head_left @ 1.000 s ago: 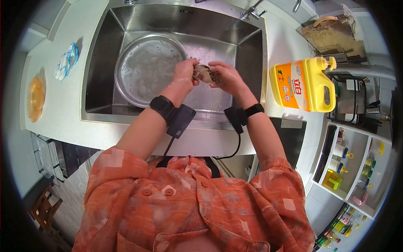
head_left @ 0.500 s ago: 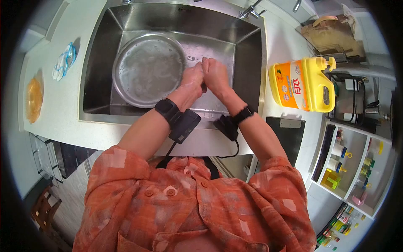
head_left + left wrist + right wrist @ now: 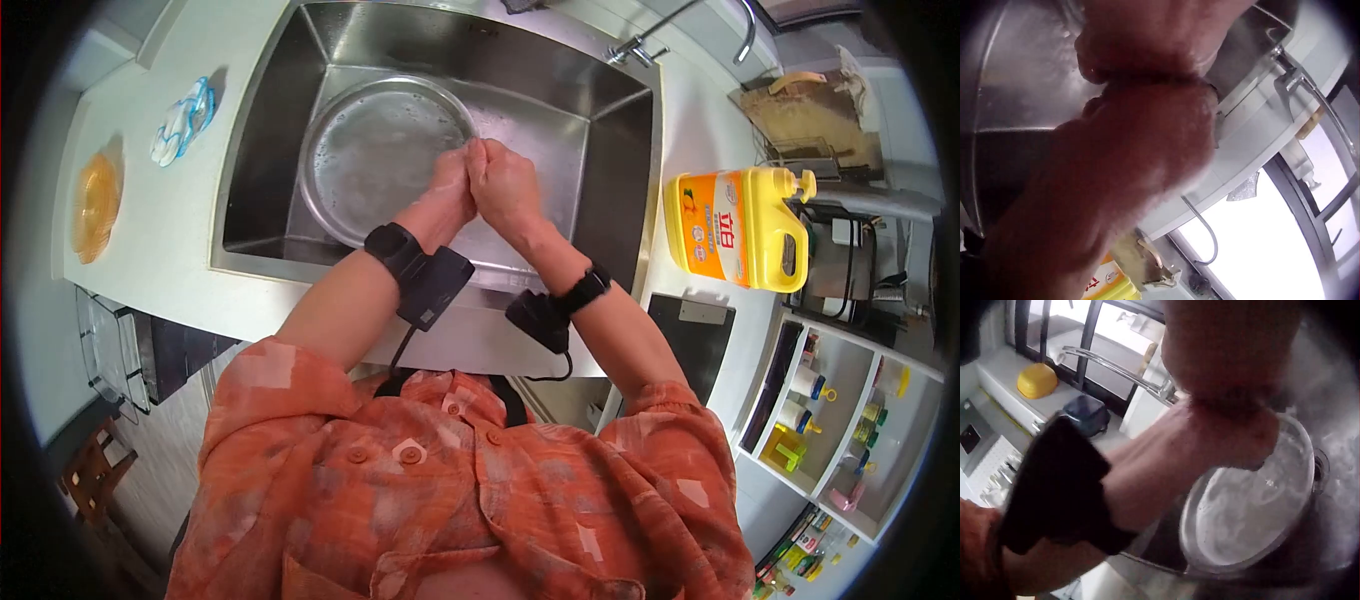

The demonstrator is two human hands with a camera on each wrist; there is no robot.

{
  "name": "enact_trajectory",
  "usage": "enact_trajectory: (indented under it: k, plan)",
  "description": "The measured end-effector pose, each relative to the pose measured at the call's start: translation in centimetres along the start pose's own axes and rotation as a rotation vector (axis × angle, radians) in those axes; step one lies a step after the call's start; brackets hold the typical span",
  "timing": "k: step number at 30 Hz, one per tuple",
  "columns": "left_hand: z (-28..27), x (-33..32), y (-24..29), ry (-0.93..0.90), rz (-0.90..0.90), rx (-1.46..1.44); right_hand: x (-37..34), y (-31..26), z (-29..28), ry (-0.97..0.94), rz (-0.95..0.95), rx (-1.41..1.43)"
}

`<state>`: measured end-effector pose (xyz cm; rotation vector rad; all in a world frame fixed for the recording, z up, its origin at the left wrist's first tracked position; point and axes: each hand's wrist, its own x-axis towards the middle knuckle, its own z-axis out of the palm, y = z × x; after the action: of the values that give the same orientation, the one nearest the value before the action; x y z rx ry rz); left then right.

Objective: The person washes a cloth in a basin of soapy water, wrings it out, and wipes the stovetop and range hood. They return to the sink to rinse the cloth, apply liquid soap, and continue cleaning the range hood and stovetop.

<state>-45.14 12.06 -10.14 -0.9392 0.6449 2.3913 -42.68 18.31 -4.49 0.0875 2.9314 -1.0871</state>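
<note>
Both hands are pressed together over the sink (image 3: 612, 160), fist against fist. The left hand (image 3: 450, 188) and right hand (image 3: 507, 192) are tightly curled around a small crumpled brown cloth, which the fingers now hide almost wholly. Just left of the hands, and partly under the left one, a round metal basin (image 3: 304, 165) stands in the sink with cloudy, foamy water (image 3: 370, 145). In the left wrist view, one fist sits directly against the other.
A yellow detergent jug (image 3: 760, 245) stands on the counter right of the sink. The faucet (image 3: 632, 48) rises at the back right. To the left lie a blue-and-white cloth (image 3: 182, 125) and an amber ribbed dish (image 3: 97, 208). Shelves (image 3: 850, 420) hold bottles at the lower right.
The hands were apart with the brown cloth showing between them; they came together and tightened around it, hiding it. The head view has shifted slightly.
</note>
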Motion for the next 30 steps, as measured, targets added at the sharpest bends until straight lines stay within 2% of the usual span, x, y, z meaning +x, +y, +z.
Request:
enact_trajectory:
  k: [2, 3, 4, 6, 7, 8, 9, 10, 12, 13, 14, 15, 16, 17, 18, 19, 21, 22, 23, 24, 25, 26, 27, 29, 30]
  plan:
    - [-0.3, -1.5, 2.5, 0.151, 0.066, 0.453, 2.3, 1.7, 2.5, -0.005, -0.019, 0.009]
    - [0.4, -4.3, 3.9, 0.168, 0.137, 0.667, 3.4, 2.9, 3.6, -0.071, 0.021, -0.076]
    - [0.1, -4.5, 5.4, 0.178, 0.15, 0.669, 4.6, 4.0, 4.5, -0.135, 0.059, -0.159]
    - [-1.9, -4.5, 9.0, 0.161, 0.165, 0.723, 6.2, 5.5, 6.0, -0.161, 0.053, -0.132]
    - [-3.2, -4.1, 11.2, 0.174, 0.173, 0.717, 6.9, 5.6, 6.4, -0.128, 0.102, -0.078]
    - [-4.8, -3.6, 13.4, 0.181, 0.159, 0.834, 7.2, 5.6, 7.1, -0.099, 0.157, -0.027]
    - [-5.9, -3.1, 14.7, 0.184, 0.144, 0.95, 7.6, 5.0, 8.0, -0.091, 0.135, 0.025]
    - [-6.7, -2.4, 15.0, 0.193, 0.142, 0.942, 7.5, 4.5, 9.0, -0.102, 0.132, 0.024]
    - [-8.1, -1.3, 15.5, 0.292, 0.165, 1.291, 7.1, 4.1, 11.1, -0.229, -0.097, -0.024]
    - [-8.0, -1.1, 15.9, 0.185, 0.034, 1.358, 6.8, 5.1, 12.8, -0.236, -0.1, -0.025]
    - [-8.0, -0.7, 16.0, 0.189, 0.033, 1.352, 6.4, 6.7, 14.8, -0.431, -0.134, -0.157]
    - [-8.5, 0.0, 15.7, 0.134, -0.044, 1.389, 6.4, 7.5, 15.9, -0.625, -0.167, -0.291]
    - [-9.4, 1.1, 15.3, 0.077, -0.126, 1.426, 6.7, 7.2, 15.6, -0.631, -0.164, -0.292]
    - [-13.4, 5.7, 15.1, -0.157, -0.071, 1.655, 7.3, 6.8, 14.5, -0.66, -0.184, -0.484]
    - [-16.3, 8.3, 14.7, -0.159, -0.077, 1.651, 7.7, 6.4, 13.8, -0.685, -0.205, -0.677]
    - [-18.7, 10.6, 14.3, -0.183, -0.046, 1.645, 7.8, 6.0, 13.7, -0.687, -0.201, -0.679]
    - [-21.9, 14.3, 13.8, -0.239, 0.019, 1.638, 7.8, 5.1, 13.4, -0.655, 0.363, 0.43]
    - [-22.8, 15.5, 13.4, -0.27, 0.048, 1.633, 7.7, 3.8, 12.5, -0.648, 0.372, 0.428]
    - [-23.0, 16.0, 13.1, -0.297, 0.077, 1.625, 7.5, 1.4, 11.2, -0.655, 0.312, 0.603]
    - [-18.9, 12.5, 11.8, -0.302, 0.073, 1.624, 7.1, -0.5, 10.4, -0.66, 0.247, 0.778]
    - [-15.6, 9.0, 12.4, -0.116, -0.077, 1.093, 6.6, -1.6, 10.2, -0.656, 0.251, 0.78]
    - [-13.4, 4.7, 13.8, 0.061, -0.207, 0.555, 6.2, -2.6, 10.1, -0.632, 0.115, 0.743]
    - [-13.9, 5.5, 13.4, 0.059, -0.21, 0.56, 5.9, -3.2, 10.3, -0.605, -0.019, 0.702]
    - [-15.6, 7.7, 12.3, -0.066, -0.153, 0.603, 5.9, -3.2, 11.8, -0.587, -0.007, 0.7]
    - [-14.7, 7.0, 12.2, -0.066, -0.154, 0.606, 6.0, -2.8, 12.6, -0.575, 0.001, 0.698]
